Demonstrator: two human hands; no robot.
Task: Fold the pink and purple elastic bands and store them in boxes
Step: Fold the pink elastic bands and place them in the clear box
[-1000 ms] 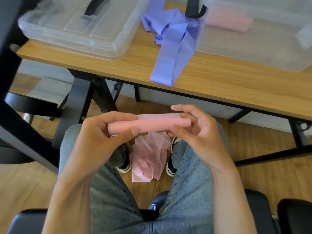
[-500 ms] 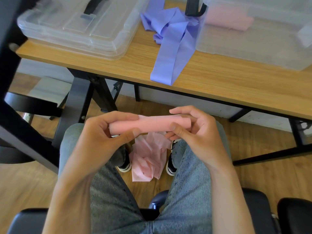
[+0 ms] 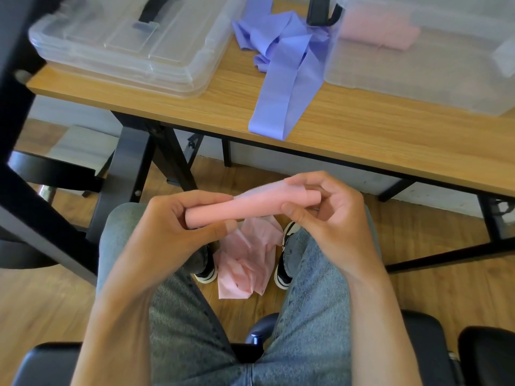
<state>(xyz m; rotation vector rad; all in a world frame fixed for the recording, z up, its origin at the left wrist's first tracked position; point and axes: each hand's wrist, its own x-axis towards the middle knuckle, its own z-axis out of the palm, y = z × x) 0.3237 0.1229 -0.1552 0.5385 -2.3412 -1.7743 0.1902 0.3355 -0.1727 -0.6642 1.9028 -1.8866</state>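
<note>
Head view has me looking down past the wooden worktop (image 3: 376,140), which carries everything up top. On its right end sits a big clear storage box (image 3: 434,79), open, with a folded pink band (image 3: 379,33) showing through its wall. On the left end there's a closed clear box (image 3: 125,43) with a black handle on the lid. Between the two boxes lies the purple elastic band (image 3: 281,79), bunched at the back, its loose ends running toward me and just over the worktop edge. Below the worktop, over the knees in blue jeans (image 3: 312,316), both hands work a pink elastic band (image 3: 250,208) rolled into a tube. My left hand (image 3: 178,232) grips the tube's left end, fingers curled over it and thumb under. My right hand (image 3: 331,218) pinches the right end, thumb on the near side, fingers wrapped behind. The band's loose tail (image 3: 245,263) hangs down and heaps on the wood floor between two black-and-white shoes.
</note>
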